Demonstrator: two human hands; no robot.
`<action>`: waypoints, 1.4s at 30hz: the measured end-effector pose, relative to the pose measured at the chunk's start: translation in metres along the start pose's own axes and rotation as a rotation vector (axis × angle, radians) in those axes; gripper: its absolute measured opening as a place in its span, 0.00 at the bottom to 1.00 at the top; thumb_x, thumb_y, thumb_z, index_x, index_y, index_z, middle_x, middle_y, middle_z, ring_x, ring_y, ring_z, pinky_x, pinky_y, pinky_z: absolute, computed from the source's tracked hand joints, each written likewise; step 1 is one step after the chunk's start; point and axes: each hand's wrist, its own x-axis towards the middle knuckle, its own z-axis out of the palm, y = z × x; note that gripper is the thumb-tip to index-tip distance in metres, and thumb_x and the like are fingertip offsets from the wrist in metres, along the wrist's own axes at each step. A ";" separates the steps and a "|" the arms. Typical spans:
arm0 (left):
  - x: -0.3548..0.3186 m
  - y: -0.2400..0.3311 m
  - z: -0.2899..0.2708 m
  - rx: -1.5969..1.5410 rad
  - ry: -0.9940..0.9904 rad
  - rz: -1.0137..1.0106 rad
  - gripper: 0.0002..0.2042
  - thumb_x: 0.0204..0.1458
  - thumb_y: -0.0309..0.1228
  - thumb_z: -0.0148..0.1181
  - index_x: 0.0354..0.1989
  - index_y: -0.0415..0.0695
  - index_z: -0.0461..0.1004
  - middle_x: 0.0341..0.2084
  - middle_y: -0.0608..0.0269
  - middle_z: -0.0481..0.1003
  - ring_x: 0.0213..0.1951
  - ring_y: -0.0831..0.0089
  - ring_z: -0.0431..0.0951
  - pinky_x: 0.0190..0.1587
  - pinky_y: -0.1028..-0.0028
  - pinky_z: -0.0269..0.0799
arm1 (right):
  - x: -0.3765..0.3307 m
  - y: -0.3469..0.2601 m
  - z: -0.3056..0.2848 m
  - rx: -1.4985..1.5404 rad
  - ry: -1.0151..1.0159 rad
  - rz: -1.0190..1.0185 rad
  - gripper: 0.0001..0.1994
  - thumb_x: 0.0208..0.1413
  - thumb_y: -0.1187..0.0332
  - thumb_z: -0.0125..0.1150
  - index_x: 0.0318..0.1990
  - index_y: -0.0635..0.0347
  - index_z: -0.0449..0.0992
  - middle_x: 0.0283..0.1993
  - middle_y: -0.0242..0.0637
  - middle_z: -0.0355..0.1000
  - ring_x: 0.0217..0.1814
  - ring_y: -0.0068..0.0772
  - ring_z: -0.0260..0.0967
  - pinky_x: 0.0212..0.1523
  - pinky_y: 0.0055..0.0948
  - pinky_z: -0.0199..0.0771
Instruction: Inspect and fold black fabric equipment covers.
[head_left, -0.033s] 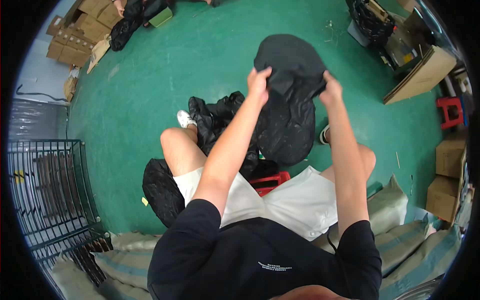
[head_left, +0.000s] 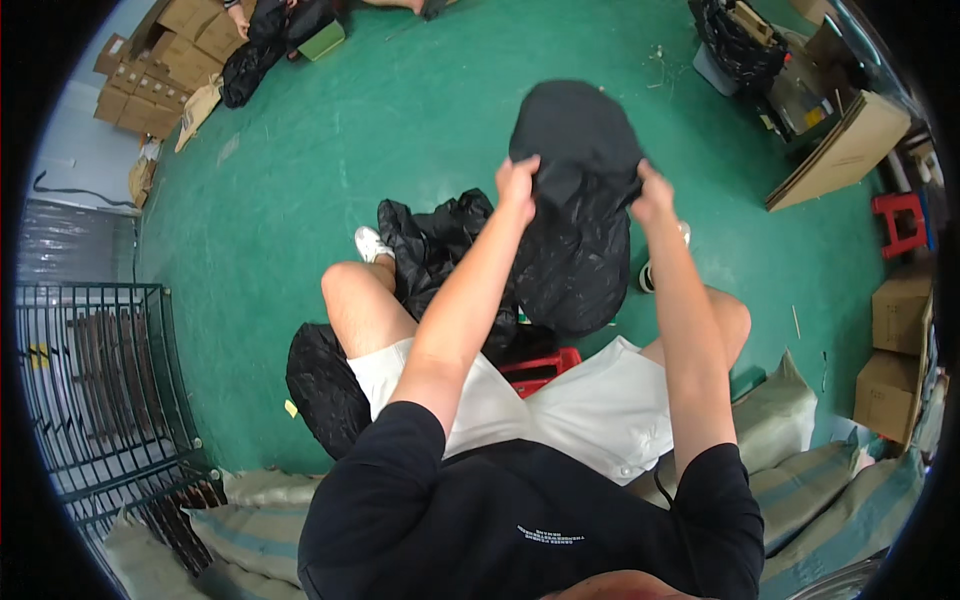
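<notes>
Left hand [head_left: 518, 180]: we've got it clenched on the left edge of the black garment [head_left: 578, 215], up in front of us.
Right hand [head_left: 652, 195]: same deal, gripping the right edge.
Garment: hangs between both hands over our knees, its lower part crinkly and shiny.
Under it: another black heap [head_left: 435, 245] on the green floor [head_left: 400, 120], plus a red stool [head_left: 540, 368] between our legs.
Packages: brown cartons [head_left: 165, 65] stacked upper left, flat cardboard sheet [head_left: 838, 150] leaning upper right, two boxes [head_left: 895, 350] far right.
Nearby: small red stool [head_left: 900, 222] right, wire cage [head_left: 95, 390] left, striped sacks [head_left: 800, 470] behind us.
</notes>
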 end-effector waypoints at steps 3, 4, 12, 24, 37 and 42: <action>0.015 -0.056 -0.089 0.318 0.282 0.007 0.19 0.51 0.29 0.63 0.48 0.29 0.71 0.43 0.49 0.76 0.44 0.61 0.75 0.51 0.65 0.69 | -0.002 0.063 -0.044 -0.383 0.227 0.068 0.26 0.54 0.68 0.65 0.57 0.74 0.66 0.58 0.50 0.69 0.54 0.50 0.69 0.56 0.50 0.68; 0.005 -0.078 -0.099 0.426 0.363 -0.061 0.20 0.52 0.31 0.63 0.49 0.30 0.70 0.46 0.50 0.75 0.46 0.62 0.74 0.51 0.64 0.69 | -0.007 0.075 -0.070 -0.442 0.338 0.109 0.26 0.52 0.68 0.67 0.55 0.74 0.68 0.56 0.51 0.70 0.54 0.49 0.70 0.55 0.48 0.69; -0.056 -0.115 -0.148 0.779 0.547 -0.141 0.21 0.58 0.37 0.61 0.51 0.32 0.70 0.45 0.53 0.76 0.45 0.66 0.75 0.47 0.68 0.68 | -0.078 0.112 -0.083 -0.849 0.768 0.145 0.19 0.49 0.67 0.72 0.44 0.73 0.77 0.50 0.55 0.74 0.53 0.51 0.73 0.52 0.41 0.72; -0.099 -0.124 -0.184 0.974 0.321 -0.144 0.16 0.53 0.38 0.65 0.26 0.37 0.70 0.19 0.61 0.74 0.22 0.66 0.74 0.26 0.67 0.69 | -0.118 0.117 -0.152 -1.322 0.784 0.195 0.17 0.54 0.63 0.61 0.44 0.69 0.77 0.50 0.56 0.74 0.53 0.57 0.72 0.55 0.45 0.72; -0.128 -0.077 -0.129 1.681 0.030 0.564 0.14 0.42 0.23 0.57 0.41 0.46 0.69 0.42 0.52 0.69 0.47 0.52 0.71 0.50 0.57 0.68 | -0.149 0.124 -0.083 -1.868 -0.081 -0.608 0.27 0.43 0.59 0.69 0.52 0.54 0.70 0.50 0.45 0.67 0.58 0.54 0.62 0.57 0.50 0.66; -0.130 -0.092 -0.159 1.555 -0.072 0.372 0.22 0.45 0.28 0.63 0.51 0.47 0.70 0.51 0.53 0.69 0.54 0.52 0.71 0.55 0.59 0.68 | -0.151 0.121 -0.076 -2.020 -0.190 -0.101 0.30 0.43 0.59 0.68 0.57 0.56 0.68 0.58 0.47 0.61 0.64 0.52 0.56 0.62 0.45 0.65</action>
